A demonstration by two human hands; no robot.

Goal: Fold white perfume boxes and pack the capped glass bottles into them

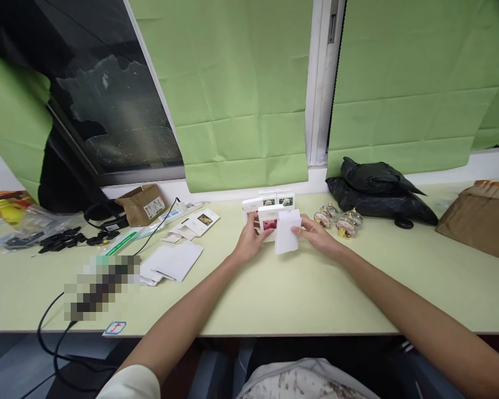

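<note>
My left hand (pixel 248 242) is closed on a small white box (pixel 271 217) with a red picture on its front. Right beside it, my right hand (pixel 317 238) pinches a plain white carton (pixel 287 233) by its right side; the carton is slightly tilted and overlaps the printed box. Behind both hands, more white boxes with pictures (pixel 284 199) stand near the wall, partly hidden. To the right of my right hand sit two clear ornate glass jars with gold-coloured trim (pixel 349 223).
Flattened white cartons (pixel 178 260) and an unfolded printed carton (pixel 199 221) lie to the left. Beyond them are an open brown box (pixel 141 204), cables and black parts (pixel 62 239). Black plastic bags (pixel 378 191) and a large brown parcel (pixel 480 221) occupy the right.
</note>
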